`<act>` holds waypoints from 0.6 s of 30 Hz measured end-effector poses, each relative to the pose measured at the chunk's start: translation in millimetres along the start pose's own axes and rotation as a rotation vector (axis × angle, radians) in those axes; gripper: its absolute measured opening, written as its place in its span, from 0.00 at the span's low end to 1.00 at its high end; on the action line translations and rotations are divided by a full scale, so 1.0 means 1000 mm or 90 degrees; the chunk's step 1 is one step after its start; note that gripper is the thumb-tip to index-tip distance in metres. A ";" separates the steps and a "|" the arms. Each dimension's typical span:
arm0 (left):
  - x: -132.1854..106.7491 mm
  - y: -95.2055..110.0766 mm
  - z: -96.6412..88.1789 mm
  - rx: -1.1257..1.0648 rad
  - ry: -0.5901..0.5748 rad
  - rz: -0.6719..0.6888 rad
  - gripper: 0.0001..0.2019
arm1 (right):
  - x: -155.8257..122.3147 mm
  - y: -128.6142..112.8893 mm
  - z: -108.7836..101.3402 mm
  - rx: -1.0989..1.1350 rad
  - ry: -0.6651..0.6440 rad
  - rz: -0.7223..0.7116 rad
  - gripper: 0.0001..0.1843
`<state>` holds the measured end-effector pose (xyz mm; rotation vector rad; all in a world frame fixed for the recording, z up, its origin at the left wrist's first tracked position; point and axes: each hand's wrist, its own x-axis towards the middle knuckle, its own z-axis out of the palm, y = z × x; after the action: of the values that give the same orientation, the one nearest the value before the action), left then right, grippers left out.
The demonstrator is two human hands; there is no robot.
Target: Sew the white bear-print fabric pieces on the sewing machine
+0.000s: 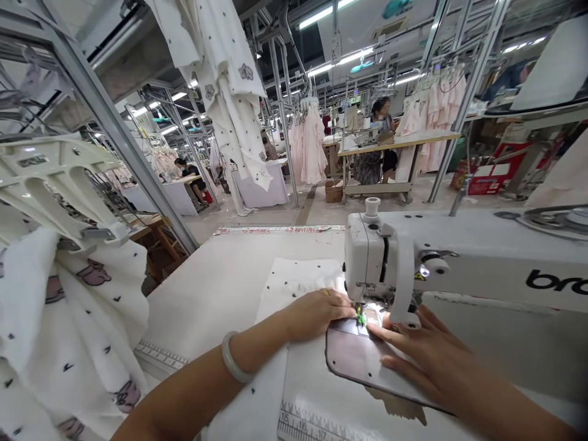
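Observation:
My left hand (319,313) lies over a white printed cloth (301,272), its fingers closed together at the cloth's edge, left of the presser foot (361,315). A pale bangle (234,358) circles my left wrist. The cloth runs from behind that hand back under my forearm. My right hand (425,352) is open, fingers stretched and spread over the metal plate (349,355), the fingertips close to the right side of the foot. A white sewing machine (372,263) stands over both hands, its lamp lighting the needle area. Part of the right hand is behind the thread guard.
White printed cloth pieces (105,312) hang from a cream clamp hanger (59,177) at left. More printed cloth (225,86) hangs ahead. A ruler strip (312,422) runs along the table's (211,288) near edge. Beyond are pink garments (307,144), workbenches and seated people.

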<state>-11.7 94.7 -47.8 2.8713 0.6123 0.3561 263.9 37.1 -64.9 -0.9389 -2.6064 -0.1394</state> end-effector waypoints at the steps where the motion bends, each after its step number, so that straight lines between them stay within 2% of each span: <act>1: 0.000 0.001 0.000 0.002 0.000 -0.007 0.17 | 0.000 0.001 0.001 0.000 0.000 -0.001 0.20; 6: -0.002 0.001 0.002 0.007 0.019 -0.003 0.16 | -0.003 0.004 0.004 0.004 0.015 0.002 0.19; 14: -0.003 -0.001 0.003 -0.012 -0.003 -0.044 0.21 | -0.003 0.003 0.005 0.055 0.001 0.032 0.19; 18: -0.001 -0.014 0.001 -0.028 -0.005 -0.031 0.22 | -0.003 0.003 0.003 0.054 0.023 0.038 0.17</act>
<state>-17.8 107.1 -52.2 2.8092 0.6624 0.3473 267.0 38.1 -68.6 -0.9731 -2.5276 -0.0300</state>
